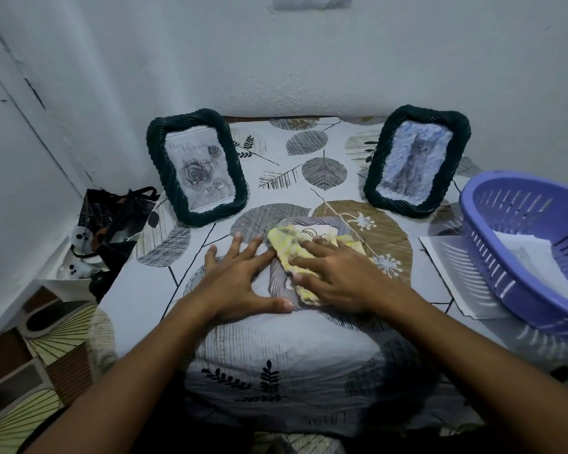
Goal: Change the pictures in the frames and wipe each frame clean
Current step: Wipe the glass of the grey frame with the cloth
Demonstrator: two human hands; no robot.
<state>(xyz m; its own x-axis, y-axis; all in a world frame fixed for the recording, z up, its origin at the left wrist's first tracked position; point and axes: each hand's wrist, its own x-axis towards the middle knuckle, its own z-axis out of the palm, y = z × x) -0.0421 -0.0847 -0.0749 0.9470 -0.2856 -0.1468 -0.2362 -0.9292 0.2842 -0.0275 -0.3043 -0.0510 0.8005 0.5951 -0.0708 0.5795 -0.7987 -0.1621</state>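
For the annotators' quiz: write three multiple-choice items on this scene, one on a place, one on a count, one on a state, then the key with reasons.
1. Where is the purple basket?
A. at the table's right edge
B. between the frames
C. on the floor

2. How many dark frames stand against the wall?
A. one
B. two
C. three

3. What is the right hand doing?
A. hanging idle
B. lifting a frame
C. pressing a yellow cloth

Key: 1 A, it sits far right on papers; 2 B, rose frame and cat frame; 3 C, straight fingers lie on the cloth.
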